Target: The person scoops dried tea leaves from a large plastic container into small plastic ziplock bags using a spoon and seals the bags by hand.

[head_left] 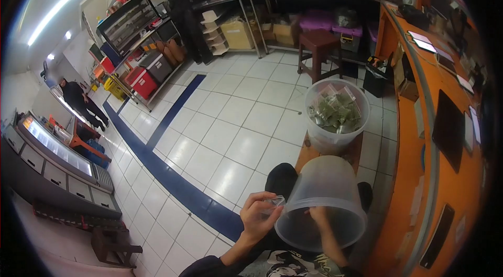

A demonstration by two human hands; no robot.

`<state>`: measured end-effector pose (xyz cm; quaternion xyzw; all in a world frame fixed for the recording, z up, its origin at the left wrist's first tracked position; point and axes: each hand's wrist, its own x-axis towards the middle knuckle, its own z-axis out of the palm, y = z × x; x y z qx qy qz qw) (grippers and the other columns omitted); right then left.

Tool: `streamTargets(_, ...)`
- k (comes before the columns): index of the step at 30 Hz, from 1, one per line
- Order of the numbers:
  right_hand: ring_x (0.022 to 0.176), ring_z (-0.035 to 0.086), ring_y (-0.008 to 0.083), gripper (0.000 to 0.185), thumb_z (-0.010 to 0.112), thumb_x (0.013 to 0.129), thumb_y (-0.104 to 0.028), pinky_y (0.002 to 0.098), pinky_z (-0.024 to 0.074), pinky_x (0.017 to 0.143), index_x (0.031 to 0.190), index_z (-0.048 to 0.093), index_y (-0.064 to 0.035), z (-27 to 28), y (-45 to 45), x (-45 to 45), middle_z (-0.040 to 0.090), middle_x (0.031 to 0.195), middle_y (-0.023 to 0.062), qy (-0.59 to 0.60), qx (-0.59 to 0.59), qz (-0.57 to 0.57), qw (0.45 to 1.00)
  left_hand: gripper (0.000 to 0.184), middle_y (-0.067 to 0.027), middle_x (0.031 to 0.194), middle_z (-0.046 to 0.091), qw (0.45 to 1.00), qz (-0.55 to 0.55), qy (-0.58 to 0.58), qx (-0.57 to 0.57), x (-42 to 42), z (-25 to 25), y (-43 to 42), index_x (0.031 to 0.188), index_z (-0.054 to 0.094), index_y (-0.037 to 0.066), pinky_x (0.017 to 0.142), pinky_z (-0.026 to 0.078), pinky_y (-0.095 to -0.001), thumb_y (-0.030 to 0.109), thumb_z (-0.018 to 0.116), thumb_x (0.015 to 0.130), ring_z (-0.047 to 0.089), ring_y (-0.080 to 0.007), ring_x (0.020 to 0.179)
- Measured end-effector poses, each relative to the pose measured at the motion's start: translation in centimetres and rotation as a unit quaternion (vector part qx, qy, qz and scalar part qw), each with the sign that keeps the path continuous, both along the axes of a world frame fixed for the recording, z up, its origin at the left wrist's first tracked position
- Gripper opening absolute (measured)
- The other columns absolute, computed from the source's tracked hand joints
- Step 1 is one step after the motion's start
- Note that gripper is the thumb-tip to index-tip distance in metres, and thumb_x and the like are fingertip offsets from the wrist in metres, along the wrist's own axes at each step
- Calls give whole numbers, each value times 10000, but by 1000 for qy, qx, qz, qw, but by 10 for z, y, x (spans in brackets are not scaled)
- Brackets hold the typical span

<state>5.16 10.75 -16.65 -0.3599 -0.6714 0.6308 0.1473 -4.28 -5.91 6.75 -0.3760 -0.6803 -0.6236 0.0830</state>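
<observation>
My left hand (257, 218) is raised beside the rim of a translucent plastic bucket (324, 180), its fingers pinched on a small clear plastic bag (276, 202). The bucket lies tilted between my knees with its mouth toward me. Through that mouth reaches my right hand (318, 216); its fingers are small and partly hidden, so I cannot make out whether they hold anything. Just beyond stands a second translucent bucket (330, 139), upright, containing several small clear bags of green leafy-looking contents (336, 111).
An orange counter (403, 172) with phones and tablets runs along my right. A brown stool (318, 51) stands past the buckets. One person (183, 15) works at the back counter; another person (83, 100) is at the far left. A display fridge (57, 146) lines the left wall.
</observation>
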Motion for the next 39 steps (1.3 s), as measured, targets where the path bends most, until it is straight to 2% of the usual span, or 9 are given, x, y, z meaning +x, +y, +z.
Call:
streamTargets(4, 614, 649, 256, 251, 510, 863, 4, 333, 550, 533, 1098, 548, 81, -19, 3, 2, 629, 894, 200, -32, -39, 20, 999, 180, -170, 988, 588, 1000, 0, -8, -5, 1, 4, -1, 778, 572, 10, 768, 508, -313, -7, 747, 738, 613, -221, 899)
streamTargets(6, 605, 646, 241, 264, 515, 866, -21, 333, 530, 520, 1106, 549, 84, -24, 2, -1, 633, 831, 192, 26, -36, -12, 999, 176, -170, 988, 587, 1000, 0, -9, -4, -2, 2, 1, 778, 570, 11, 766, 507, -314, -10, 741, 743, 612, -220, 900)
streamTargets(10, 598, 638, 231, 263, 510, 876, -38, 336, 514, 510, 1107, 552, 80, -36, 3, 0, 632, 778, 184, -3, -67, 3, 998, 176, -163, 985, 587, 1000, -3, -13, -5, -2, -2, -1, 771, 568, 20, 756, 501, -303, -12, 738, 740, 608, -217, 896)
streamTargets(12, 583, 629, 228, 261, 509, 871, -23, 332, 514, 512, 1109, 556, 74, -42, 2, 1, 633, 761, 177, 49, -49, -10, 998, 179, -160, 984, 588, 1000, -2, -7, -10, -2, 1, 0, 768, 568, 24, 751, 499, -300, -11, 741, 737, 607, -217, 893)
streamTargets(18, 585, 627, 225, 304, 535, 840, -15, 336, 509, 532, 1128, 542, 81, -39, 7, -1, 632, 733, 173, -10, -42, 30, 999, 186, -152, 968, 600, 1000, 11, 5, -20, -3, 4, 0, 757, 565, 33, 736, 492, -299, 8, 747, 732, 607, -216, 882)
streamTargets(20, 590, 629, 222, 309, 543, 835, -20, 335, 508, 538, 1127, 544, 81, -42, 6, -1, 632, 718, 171, -3, -25, 24, 999, 210, -155, 979, 620, 999, 19, 27, -28, -3, 3, 1, 761, 568, 12, 715, 529, -307, 2, 766, 696, 639, -243, 862)
streamTargets(26, 594, 635, 224, 315, 557, 815, -19, 341, 505, 535, 1112, 554, 84, -55, 7, 2, 631, 664, 161, 20, -5, 34, 999, 202, -155, 991, 614, 999, 13, 23, -33, -1, 5, 3, 753, 561, 9, 704, 527, -287, -4, 758, 706, 638, -227, 859)
streamTargets(36, 559, 607, 199, 265, 549, 851, -72, 324, 488, 506, 1071, 587, 72, -17, 4, 0, 622, 670, 139, 29, -48, 16, 998, 190, -159, 1000, 597, 1000, -4, 5, -5, 2, 8, 2, 769, 565, 6, 685, 525, -277, -17, 747, 724, 629, -206, 857)
streamTargets(39, 548, 593, 191, 256, 529, 875, -106, 322, 476, 494, 1044, 603, 72, -7, 2, -4, 613, 668, 131, -35, -29, -5, 999, 198, -168, 991, 577, 1000, 4, -4, 19, 7, 14, -4, 805, 523, 24, 774, 483, -311, 45, 717, 771, 582, -222, 852)
